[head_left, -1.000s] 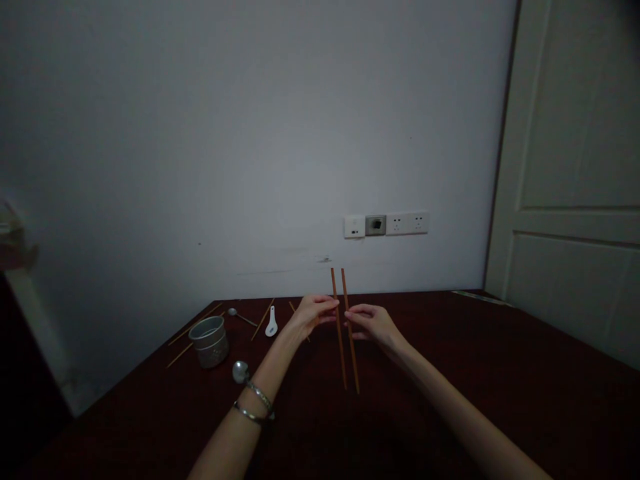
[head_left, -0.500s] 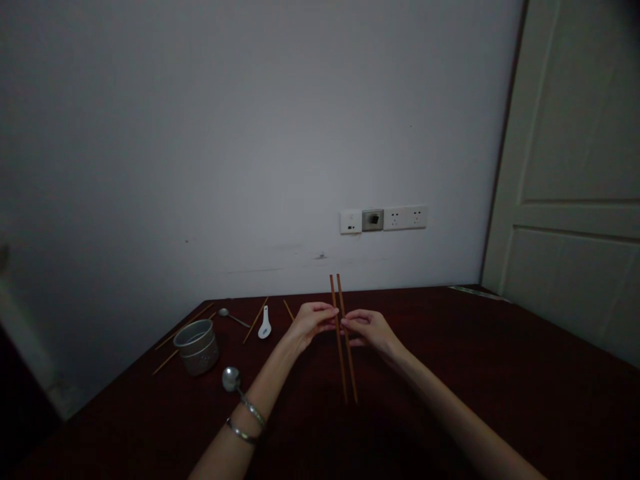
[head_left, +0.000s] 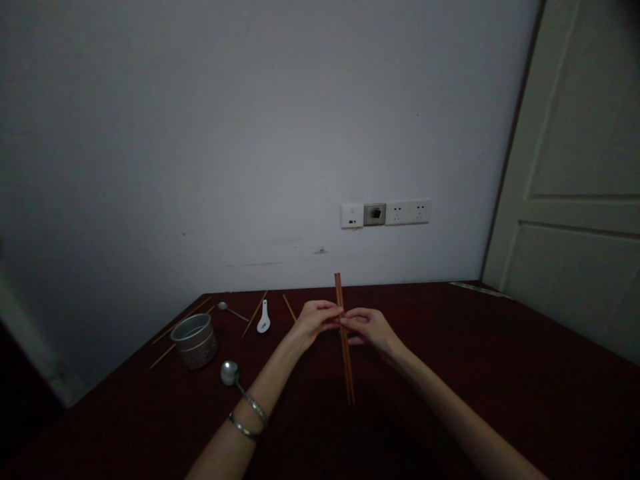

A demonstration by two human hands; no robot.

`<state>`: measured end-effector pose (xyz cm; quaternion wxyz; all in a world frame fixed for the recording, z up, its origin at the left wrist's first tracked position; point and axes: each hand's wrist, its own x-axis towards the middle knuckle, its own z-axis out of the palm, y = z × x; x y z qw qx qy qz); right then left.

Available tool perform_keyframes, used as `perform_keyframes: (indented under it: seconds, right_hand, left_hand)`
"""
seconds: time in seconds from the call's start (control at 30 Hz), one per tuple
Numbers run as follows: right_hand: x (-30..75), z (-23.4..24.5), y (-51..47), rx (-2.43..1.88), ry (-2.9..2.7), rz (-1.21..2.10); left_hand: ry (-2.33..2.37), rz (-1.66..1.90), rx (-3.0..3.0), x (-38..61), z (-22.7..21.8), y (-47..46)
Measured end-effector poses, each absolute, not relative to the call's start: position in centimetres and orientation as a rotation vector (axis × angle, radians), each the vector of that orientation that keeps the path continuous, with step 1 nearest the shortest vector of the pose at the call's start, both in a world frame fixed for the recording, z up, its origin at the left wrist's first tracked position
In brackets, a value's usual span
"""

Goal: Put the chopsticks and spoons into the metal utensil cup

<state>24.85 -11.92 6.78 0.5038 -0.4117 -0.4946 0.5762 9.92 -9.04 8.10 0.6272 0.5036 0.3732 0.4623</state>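
Observation:
Two reddish-brown chopsticks [head_left: 346,363] stand upright and pressed together, their tips on the dark red table [head_left: 475,373]. My left hand [head_left: 314,319] pinches them from the left at mid-length. My right hand [head_left: 369,327] pinches them from the right at the same height. Both hands have their fingers closed on the sticks. My left wrist wears two metal bangles [head_left: 249,415].
A metal pot [head_left: 195,341] stands at the left of the table. A metal spoon [head_left: 231,375] lies in front of it. A white ceramic spoon [head_left: 263,318], another metal spoon [head_left: 230,310] and several loose chopsticks [head_left: 254,313] lie near the wall. A door [head_left: 580,193] is at right.
The two chopsticks, held apart a second ago, have come together into one bundle. My hands have closed the gap between them. The camera has shifted slightly.

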Motion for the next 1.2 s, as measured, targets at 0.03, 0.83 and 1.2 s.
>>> perform_keyframes:
  seconds: [0.03,0.83,1.2]
  right_hand:
    - [24.8,6.7,-11.9,-0.993,-1.193,1.392]
    - [24.4,5.5,-12.3,-1.044,-1.129,1.478]
    - [23.2,5.1,-13.1,-1.135,-1.088,1.554]
  left_hand:
    - [0.852,1.059,1.156,9.9,8.1,-9.1]
    - [1.143,1.011,1.613,9.7,7.4,-8.5]
    - [1.504,0.975,1.825,9.6,7.4,-8.7]
